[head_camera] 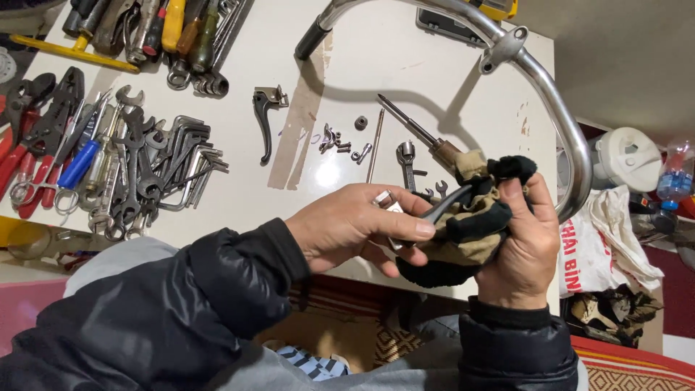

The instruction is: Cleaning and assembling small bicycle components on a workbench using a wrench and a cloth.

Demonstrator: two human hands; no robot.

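Observation:
My left hand grips a small metal brake lever by its silver clamp end, the black blade pointing right. My right hand is closed around a tan and black cloth bunched over the lever's blade. Both hands are held together just above the near edge of the white table. Black jacket sleeves cover both arms.
A second brake lever, small nuts and bolts, a screwdriver and a small wrench lie mid-table. Wrenches and hex keys and pliers pile at left. A chrome handlebar arcs over the right. Bags and a bottle stand beyond the edge.

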